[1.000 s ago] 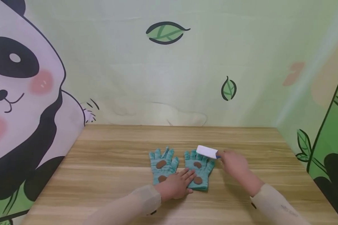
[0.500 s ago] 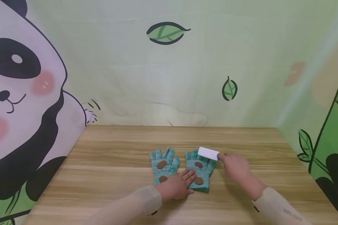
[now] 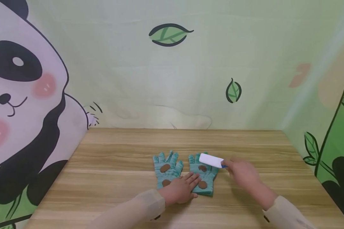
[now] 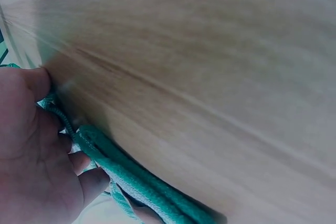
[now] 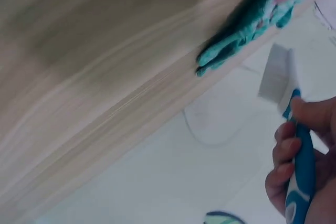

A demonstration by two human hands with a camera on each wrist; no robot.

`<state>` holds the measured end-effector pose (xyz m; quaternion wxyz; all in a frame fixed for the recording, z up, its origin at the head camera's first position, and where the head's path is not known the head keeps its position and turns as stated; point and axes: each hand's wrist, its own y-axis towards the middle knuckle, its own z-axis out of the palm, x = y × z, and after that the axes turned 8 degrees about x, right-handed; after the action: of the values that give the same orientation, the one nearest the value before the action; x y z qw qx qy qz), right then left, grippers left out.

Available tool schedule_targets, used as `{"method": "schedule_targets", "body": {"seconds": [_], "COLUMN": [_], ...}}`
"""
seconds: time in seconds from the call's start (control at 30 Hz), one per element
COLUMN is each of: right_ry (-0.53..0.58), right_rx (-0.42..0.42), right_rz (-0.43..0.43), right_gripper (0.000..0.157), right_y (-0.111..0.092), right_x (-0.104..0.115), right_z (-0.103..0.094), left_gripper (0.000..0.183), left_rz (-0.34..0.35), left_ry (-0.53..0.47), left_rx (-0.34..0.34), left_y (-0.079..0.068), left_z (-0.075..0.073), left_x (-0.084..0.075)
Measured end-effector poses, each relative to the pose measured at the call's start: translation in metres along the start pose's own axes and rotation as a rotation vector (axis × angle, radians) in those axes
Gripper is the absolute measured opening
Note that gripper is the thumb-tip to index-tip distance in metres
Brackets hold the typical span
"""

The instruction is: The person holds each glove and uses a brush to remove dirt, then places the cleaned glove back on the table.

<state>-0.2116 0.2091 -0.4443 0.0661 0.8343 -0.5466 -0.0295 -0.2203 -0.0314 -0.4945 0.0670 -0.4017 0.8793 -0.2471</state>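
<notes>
Two turquoise knitted gloves with brown oval patches lie flat, fingers pointing away: a left glove [image 3: 169,173] and a right glove [image 3: 207,178]. My left hand [image 3: 181,190] rests on them with fingers straight, spanning the inner edges of both near the cuffs. In the left wrist view, a glove's thick cuff [image 4: 142,182] shows beside the fingers. My right hand [image 3: 242,173] grips the blue handle of a brush [image 5: 303,166], fingers curled round it. The brush's white head [image 3: 211,160] overlaps the fingers of the right glove in the head view.
The gloves lie on a wood-grain table [image 3: 117,159]. Behind it hangs a pale green backdrop [image 3: 189,70] with printed leaves. A large printed panda [image 3: 54,108] covers the left side, and printed bamboo [image 3: 341,136] the right.
My right hand has moved slightly nearer and to the right, and the brush head has come down a little from the glove's fingertips. My left hand and the gloves stay put.
</notes>
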Motion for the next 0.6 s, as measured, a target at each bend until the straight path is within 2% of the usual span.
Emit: {"method": "schedule_targets", "body": {"seconds": [0.13,0.2,0.3,0.4,0.53,0.6], "right_ry": [0.031,0.022,-0.014,0.026,0.108,0.097], "right_rx": [0.067,0.081,0.042,0.003,0.074,0.114], "right_rz": [-0.061,-0.051,0.001,0.018,-0.032,-0.029], "right_gripper": [0.020,0.020,0.022,0.022,0.018,0.017], "right_y": [0.0013,0.0015,0.0013,0.0027,0.0056,0.0059], "right_x": [0.0025,0.0028,0.0027,0.0031,0.0051,0.0056], "right_z": [0.0056,0.0090,0.0094,0.0071,0.0054,0.0061], "left_gripper": [0.066,0.066,0.066,0.066,0.066,0.066], "left_rz": [-0.001,0.002,0.007,0.004,-0.002,-0.001], "left_ry": [-0.010,-0.009,-0.006,-0.008,-0.013,-0.010], "left_rx": [0.000,-0.003,-0.008,-0.005,0.001,0.000], "left_y": [-0.0013,-0.0012,-0.0011,-0.0014,-0.0018,-0.0015], "left_z": [0.0001,0.0003,0.0000,-0.0012,-0.0022,-0.0019], "left_x": [0.0008,0.0008,0.0000,-0.0010,-0.0016,-0.0014]}}
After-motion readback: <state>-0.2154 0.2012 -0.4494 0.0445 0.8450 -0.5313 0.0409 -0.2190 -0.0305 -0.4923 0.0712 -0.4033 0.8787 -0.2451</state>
